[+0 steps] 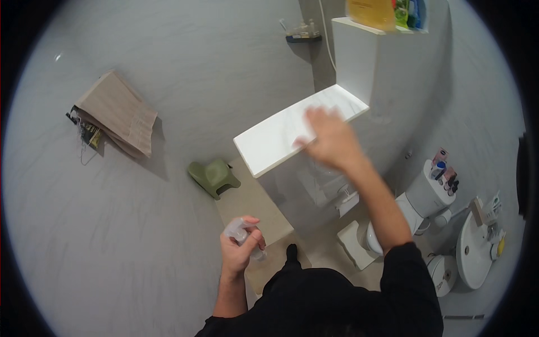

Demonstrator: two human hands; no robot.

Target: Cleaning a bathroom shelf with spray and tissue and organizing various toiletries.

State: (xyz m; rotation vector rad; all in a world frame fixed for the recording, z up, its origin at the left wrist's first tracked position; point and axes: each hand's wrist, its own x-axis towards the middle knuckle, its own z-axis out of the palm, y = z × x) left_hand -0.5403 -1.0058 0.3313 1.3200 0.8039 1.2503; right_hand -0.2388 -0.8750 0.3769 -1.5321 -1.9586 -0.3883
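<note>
My left hand is closed round a clear plastic spray bottle, a finger over its pale head. My right hand is blurred and lies over the front edge of a white marble-look ledge, palm down with the fingers reaching across the top. Whether it touches the surface or has anything under it cannot be told. Behind the ledge's right end rises a higher grey wall block, topped by a white slab that bears a large bottle of amber liquid and other colourful packs.
A beige towel hangs on the left wall above a green plastic stool. A corner shelf holds small bottles. To the right are a toilet with bottles on its tank, a white sink, a round bin and a bath mat.
</note>
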